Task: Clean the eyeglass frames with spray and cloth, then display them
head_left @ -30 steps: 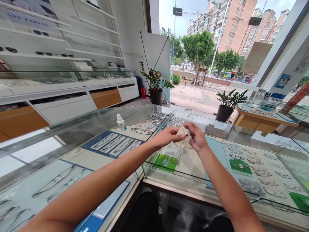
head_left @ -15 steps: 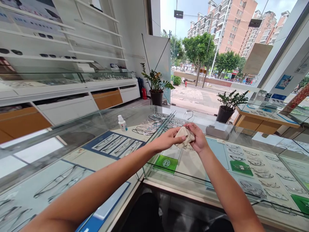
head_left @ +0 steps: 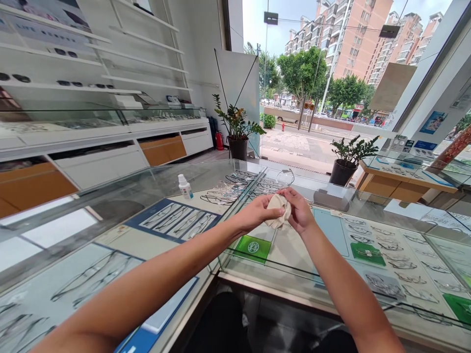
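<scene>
1. Gripping a bunched cream cloth in mid-air over a glass counter, two bare hands meet inside an eyewear shop.
2. The left hand is closed on the cloth, thumb on top; the right hand, narrowed, curls its fingers at the far edge, apparently around a pair of glasses.
3. Only a thin part of the glasses pokes out beyond the fingertips; the rest is hidden.
4. The step in hand looks to be wiping a lens. The next move calls for light thumb pressure, with the right fingers steadying the glasses.
5. A white bottle stands off to the left, a green square lies below the hands, and display spectacles line the right.
</scene>
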{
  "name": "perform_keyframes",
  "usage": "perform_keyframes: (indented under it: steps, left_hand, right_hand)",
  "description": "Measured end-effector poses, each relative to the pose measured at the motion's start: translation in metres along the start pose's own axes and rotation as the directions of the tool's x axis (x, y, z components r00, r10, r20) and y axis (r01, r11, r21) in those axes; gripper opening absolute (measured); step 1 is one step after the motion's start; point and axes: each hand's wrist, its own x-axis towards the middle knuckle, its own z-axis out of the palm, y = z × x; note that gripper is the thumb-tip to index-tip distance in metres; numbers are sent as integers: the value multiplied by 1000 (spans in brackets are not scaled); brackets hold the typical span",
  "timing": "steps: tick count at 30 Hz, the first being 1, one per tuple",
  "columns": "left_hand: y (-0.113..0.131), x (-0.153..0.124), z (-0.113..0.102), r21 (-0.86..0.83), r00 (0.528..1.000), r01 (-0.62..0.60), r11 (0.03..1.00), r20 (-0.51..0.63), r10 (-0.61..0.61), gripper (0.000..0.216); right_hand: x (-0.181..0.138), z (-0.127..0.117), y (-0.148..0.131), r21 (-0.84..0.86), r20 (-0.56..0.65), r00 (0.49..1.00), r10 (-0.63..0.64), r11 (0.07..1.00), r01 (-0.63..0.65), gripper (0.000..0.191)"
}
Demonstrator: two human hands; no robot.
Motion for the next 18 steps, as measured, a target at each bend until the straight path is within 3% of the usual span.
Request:
perform_keyframes:
  steps: [8,15,18]
  left_hand:
    - [-1,2,8,55,978,-39,998,-203,49,58]
    - [-4,6,5,-31,993,-42,999,-111,39,61]
    - [-6,7,3,-7,989,-55,998,-137,53,63]
  right_hand:
    - [0,1,2,-51,-19,999,-28,998,27,32]
    - [3,-4,1,-62,-14,1000,-23,998,22,31]
    - [3,-4,2,-53,-21,999,-39,998,38,32]
